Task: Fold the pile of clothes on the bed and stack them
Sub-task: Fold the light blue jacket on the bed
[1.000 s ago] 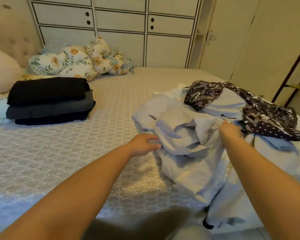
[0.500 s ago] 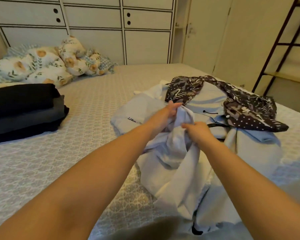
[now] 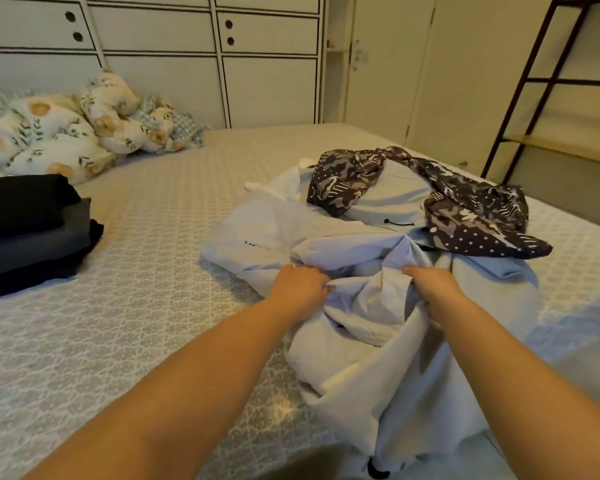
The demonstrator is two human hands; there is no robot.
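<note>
Across the bed (image 3: pixel 153 306), we judge the shirt (image 3: pixel 371 306) soft and light, our left hand (image 3: pixel 300 285) and right hand (image 3: pixel 433 284) clenched on its bunched middle, better held by an edge.

left hand (image 3: pixel 300 287) and right hand (image 3: pixel 433 284) drawn apart from a half second ago, each now gripping bunched pale blue garment (image 3: pixel 368 303) between them

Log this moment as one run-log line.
step: picking from pile | left hand: grips light blue garment | right hand: grips same | folded dark stack: left on bed
</note>
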